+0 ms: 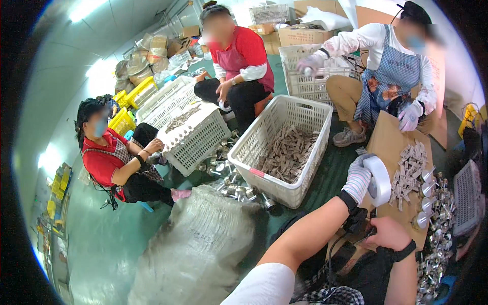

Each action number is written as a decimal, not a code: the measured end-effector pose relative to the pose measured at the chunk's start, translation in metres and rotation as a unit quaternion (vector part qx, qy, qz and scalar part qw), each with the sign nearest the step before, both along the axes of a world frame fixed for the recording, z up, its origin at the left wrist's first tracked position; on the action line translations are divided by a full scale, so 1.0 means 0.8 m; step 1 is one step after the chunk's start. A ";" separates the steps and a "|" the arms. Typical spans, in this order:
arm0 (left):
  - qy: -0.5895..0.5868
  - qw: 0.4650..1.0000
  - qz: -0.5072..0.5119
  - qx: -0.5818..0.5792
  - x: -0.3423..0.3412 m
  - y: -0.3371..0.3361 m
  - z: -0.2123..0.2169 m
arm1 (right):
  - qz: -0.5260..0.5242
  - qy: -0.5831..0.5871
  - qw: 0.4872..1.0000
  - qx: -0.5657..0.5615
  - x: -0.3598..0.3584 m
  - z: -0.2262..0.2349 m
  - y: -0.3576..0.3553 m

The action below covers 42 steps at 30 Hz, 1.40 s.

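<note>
My left hand [357, 179], in a pale striped glove, grips a wide roll of whitish tape [383, 179] stood on edge over a cardboard box. Just below it is my right hand [390, 234], bare, its fingers curled near a dark cord or strap [364, 237]. What those fingers hold is hidden. Beside the roll, a heap of small grey-beige strips [408, 173] lies on the cardboard box [387, 140]. Round-ended metal parts [423, 219] stand along the box's right side.
A white crate [243, 158] of similar strips stands ahead; shiny metal parts [239, 192] lie beside it. A large pale sack [198, 244] fills the near left. Three co-workers sit around; one person's gloved hand [409, 116] rests by the box's far end. More metal parts [436, 254] pile up right.
</note>
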State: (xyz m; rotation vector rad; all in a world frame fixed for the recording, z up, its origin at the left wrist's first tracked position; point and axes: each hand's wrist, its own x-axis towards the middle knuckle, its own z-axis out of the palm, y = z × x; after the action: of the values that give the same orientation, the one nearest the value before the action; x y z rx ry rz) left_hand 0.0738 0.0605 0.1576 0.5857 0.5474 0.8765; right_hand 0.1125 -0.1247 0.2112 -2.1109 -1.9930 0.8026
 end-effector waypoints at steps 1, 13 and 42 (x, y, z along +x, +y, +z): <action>-0.009 1.000 0.000 -0.012 -0.001 0.000 0.001 | -0.001 0.004 1.000 0.002 -0.002 0.003 0.000; 0.023 0.999 -0.005 0.031 0.000 -0.003 0.000 | 0.011 -0.032 0.999 0.013 -0.004 0.010 -0.003; -0.047 0.984 -0.172 0.019 0.037 0.005 -0.032 | -0.356 0.032 0.874 0.329 0.046 0.017 -0.037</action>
State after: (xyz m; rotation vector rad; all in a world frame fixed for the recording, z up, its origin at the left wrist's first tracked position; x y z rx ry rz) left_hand 0.1036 0.0649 0.1320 0.6480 0.3303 0.5837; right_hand 0.1490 -0.1543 0.2244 -2.0635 -1.0437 0.0378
